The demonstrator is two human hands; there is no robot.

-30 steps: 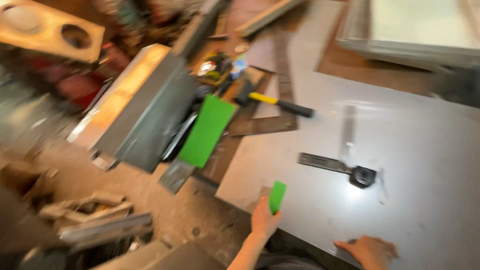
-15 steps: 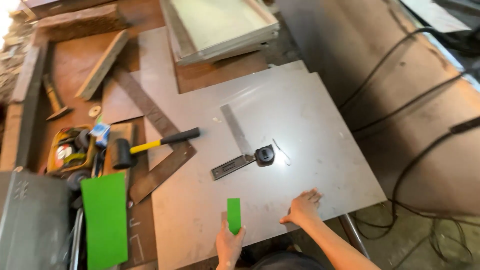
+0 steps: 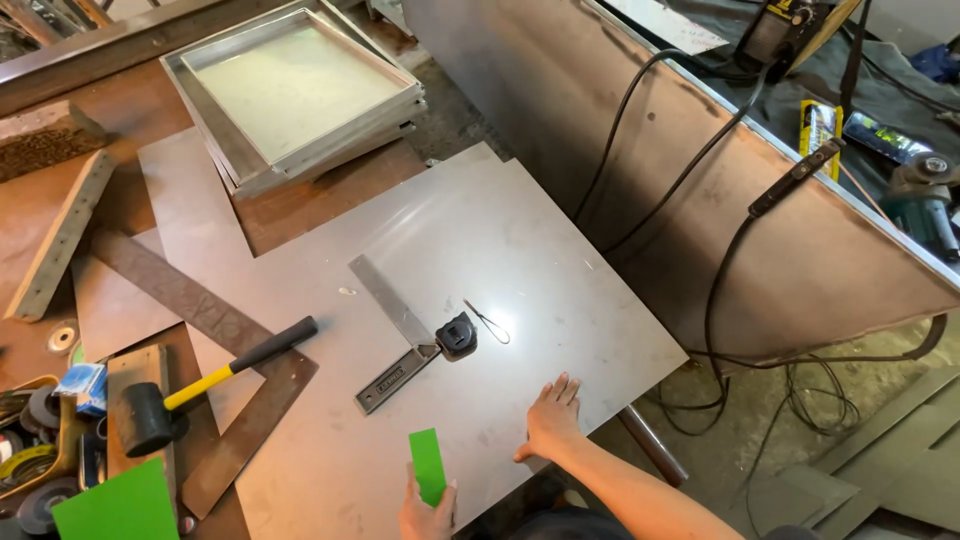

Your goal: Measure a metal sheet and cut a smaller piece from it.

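Green plastic, a small flat strip, stands pinched in the left hand at about six o'clock in the view, its lower end between thumb and fingers and its upper end leaning over the near edge of the bare steel sheet. It looks light, thin and a little springy (likely to flex if squeezed mid-length), so the grip low on one end seems sound; the smooth faces may be slippery. The right hand lies open and flat, palm down, fingers together and pointing toward twelve o'clock, resting on the sheet close to its near edge, with the forearm running back toward five o'clock. The two hands sit near each other but apart, not touching. At eleven o'clock from the right hand lies a metal try square with a black tape measure touching it and a thin wire loop just beside that. A black-headed mallet with a yellow handle rests at nine o'clock, across a rusty steel square. Stacked metal trays sit at eleven o'clock, well away.
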